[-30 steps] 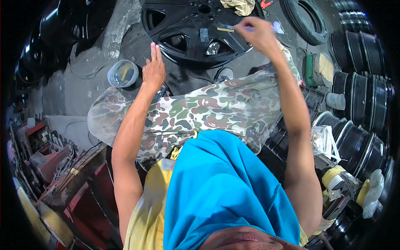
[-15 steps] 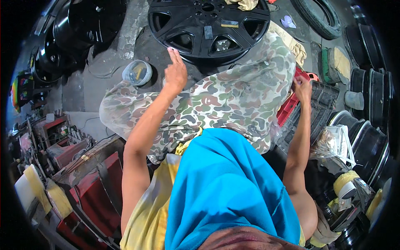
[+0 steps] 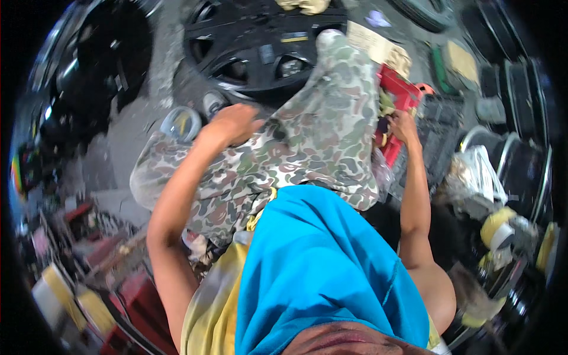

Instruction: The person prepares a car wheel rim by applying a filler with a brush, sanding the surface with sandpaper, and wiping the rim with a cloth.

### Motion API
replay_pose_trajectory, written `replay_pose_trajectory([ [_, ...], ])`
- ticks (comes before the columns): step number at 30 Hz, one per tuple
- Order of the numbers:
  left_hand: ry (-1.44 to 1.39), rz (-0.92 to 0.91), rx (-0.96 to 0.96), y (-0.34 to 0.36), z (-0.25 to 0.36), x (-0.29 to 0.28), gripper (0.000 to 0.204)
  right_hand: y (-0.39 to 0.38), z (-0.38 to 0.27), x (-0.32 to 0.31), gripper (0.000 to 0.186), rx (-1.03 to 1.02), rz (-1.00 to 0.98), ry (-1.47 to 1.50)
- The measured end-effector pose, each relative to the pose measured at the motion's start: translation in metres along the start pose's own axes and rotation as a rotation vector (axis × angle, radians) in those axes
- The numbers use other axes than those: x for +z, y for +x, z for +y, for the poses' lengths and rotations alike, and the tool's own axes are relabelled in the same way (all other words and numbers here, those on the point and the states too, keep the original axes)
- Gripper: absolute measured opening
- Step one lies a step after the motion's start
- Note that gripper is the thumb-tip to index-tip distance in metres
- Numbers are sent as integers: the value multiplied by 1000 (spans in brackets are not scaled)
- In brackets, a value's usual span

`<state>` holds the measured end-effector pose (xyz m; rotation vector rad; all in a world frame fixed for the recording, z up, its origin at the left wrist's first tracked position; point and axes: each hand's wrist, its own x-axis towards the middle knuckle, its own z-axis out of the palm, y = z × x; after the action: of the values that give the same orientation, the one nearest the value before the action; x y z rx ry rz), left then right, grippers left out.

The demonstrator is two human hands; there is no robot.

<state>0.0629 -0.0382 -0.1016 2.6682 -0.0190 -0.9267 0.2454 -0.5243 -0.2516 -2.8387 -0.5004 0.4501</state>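
Away from the black wheel (image 3: pixel 245 38), our left hand (image 3: pixel 235 124) has come back toward the camouflage trousers (image 3: pixel 331 112), while our right hand (image 3: pixel 403 124) now reaches into the red tray (image 3: pixel 404 89).
The left fingers look bent above our lap, and we cannot tell whether they close on anything; the right fingers point in near a dark item (image 3: pixel 383 125), too blurred to show whether they pinch it. That tray sits just beside our right leg, probably keeping small things within reach. The wheel lies face up before us, a grey patch (image 3: pixel 267 54) and a yellowish strip (image 3: pixel 294 37) on it, perhaps left there to stay handy. Blur leaves no label or writing that we can read.
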Motion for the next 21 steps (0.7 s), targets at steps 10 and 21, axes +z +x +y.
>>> replay_pose_trajectory([
  [10,-132,88,-20,-38,-72,-90,42,-53,16,-14,26,374,-225,-177],
  [21,-125,141,-109,-7,-119,-117,43,-31,-42,23,47,226,-2,119],
])
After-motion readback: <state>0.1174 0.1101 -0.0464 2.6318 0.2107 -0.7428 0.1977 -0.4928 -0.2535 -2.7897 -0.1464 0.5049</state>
